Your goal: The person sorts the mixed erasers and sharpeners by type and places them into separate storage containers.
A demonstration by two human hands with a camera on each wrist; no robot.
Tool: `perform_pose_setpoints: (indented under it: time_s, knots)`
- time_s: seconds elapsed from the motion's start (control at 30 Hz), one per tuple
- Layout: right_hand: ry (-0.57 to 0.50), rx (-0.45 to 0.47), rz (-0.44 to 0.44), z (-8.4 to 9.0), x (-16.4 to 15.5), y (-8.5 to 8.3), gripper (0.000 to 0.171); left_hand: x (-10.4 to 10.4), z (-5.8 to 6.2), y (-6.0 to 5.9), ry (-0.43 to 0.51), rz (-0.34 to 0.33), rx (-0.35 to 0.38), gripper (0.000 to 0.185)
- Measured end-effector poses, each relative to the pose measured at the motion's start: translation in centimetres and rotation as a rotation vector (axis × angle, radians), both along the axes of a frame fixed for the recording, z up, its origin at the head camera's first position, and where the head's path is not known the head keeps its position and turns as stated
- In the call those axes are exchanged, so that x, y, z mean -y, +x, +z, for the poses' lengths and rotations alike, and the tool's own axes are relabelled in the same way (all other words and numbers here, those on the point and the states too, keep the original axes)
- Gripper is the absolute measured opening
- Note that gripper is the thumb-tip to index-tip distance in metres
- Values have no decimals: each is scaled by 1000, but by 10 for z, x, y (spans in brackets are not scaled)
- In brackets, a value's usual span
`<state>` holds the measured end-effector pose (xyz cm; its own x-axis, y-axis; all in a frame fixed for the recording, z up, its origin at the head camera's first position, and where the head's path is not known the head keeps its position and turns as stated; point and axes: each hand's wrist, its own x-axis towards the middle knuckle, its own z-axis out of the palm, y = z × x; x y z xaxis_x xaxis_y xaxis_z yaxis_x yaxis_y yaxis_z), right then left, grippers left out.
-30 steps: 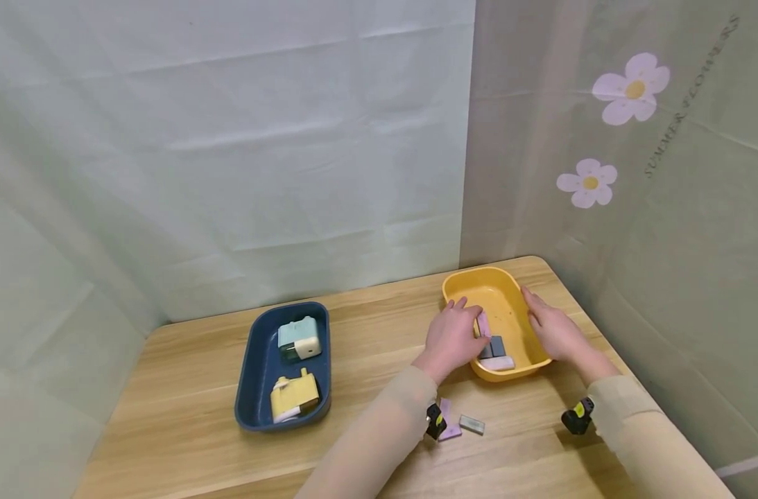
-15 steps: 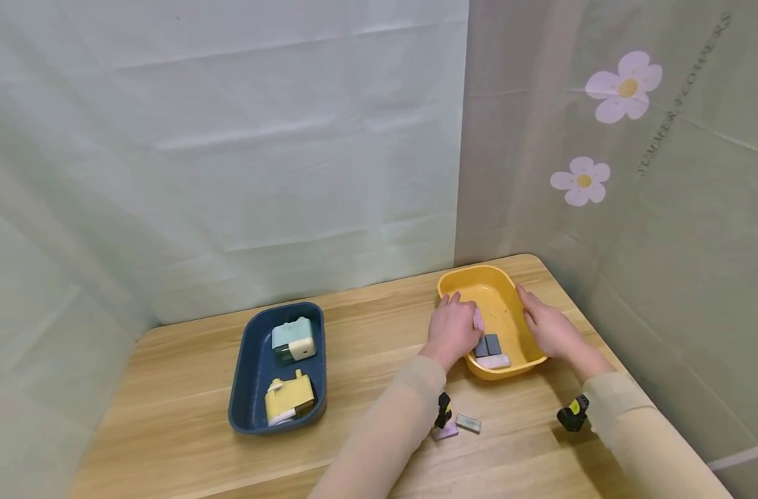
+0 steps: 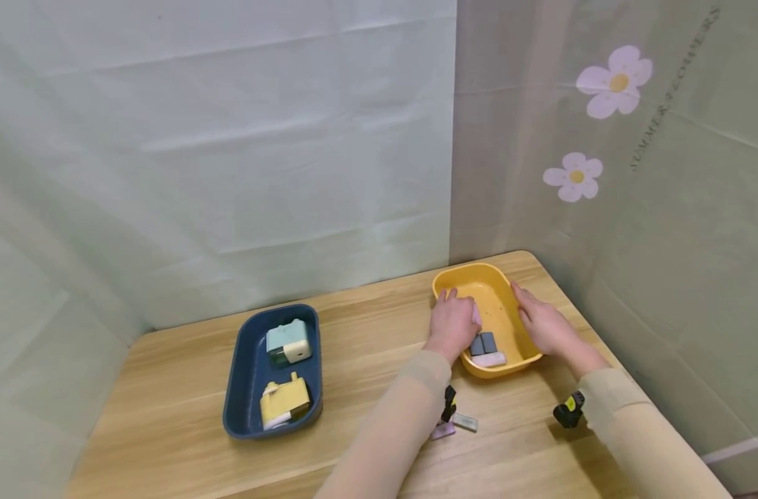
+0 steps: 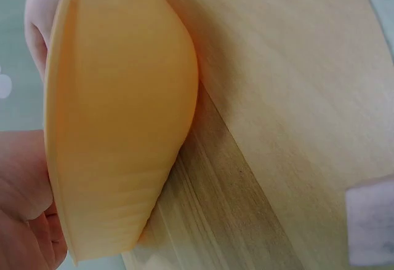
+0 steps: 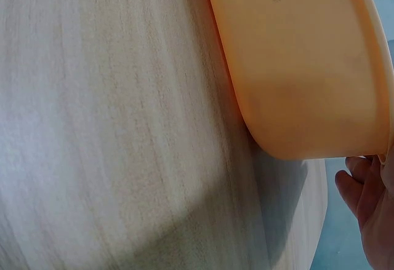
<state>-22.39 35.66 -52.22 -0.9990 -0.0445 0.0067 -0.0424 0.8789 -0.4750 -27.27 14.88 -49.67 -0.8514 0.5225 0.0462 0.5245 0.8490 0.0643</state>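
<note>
The blue tray point(image 3: 241, 388) sits left of the yellow tray point(image 3: 462, 278) on the table point(image 3: 366, 326), with erasers point(image 3: 485, 344) inside the yellow tray.

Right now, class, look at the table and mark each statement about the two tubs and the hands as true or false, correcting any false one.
1. Both hands hold the yellow tub, one on each side. True: the left hand and the right hand are on its long rims.
2. The yellow tub has nothing in it. False: small grey and pink blocks lie in its near end.
3. The blue tub holds two pencil sharpeners. True: a pale blue one and a yellow one.
4. The blue tub touches the yellow tub. False: bare table lies between them.
</note>
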Motion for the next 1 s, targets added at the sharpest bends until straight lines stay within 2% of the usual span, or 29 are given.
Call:
perform_pose_setpoints:
  time_s: [0.2, 0.37, 0.57, 0.7, 1.0]
  knots:
    - [-5, -10, 16, 3, 6, -1, 60, 7, -5, -4, -25, 2, -24, 57]
    - [9, -13, 19, 7, 6, -1, 60, 12, -3, -4, -5, -26, -61, 54]
    - [6, -3, 18, 4, 6, 2, 59, 14, 1, 4, 2, -56, -65, 55]
    - [9, -8, 19, 3, 6, 3, 59, 19, 4, 10, 56, -80, -52, 53]
    - [14, -3, 5, 7, 5, 5, 60, 35, 12, 19, 276, -164, -13, 45]
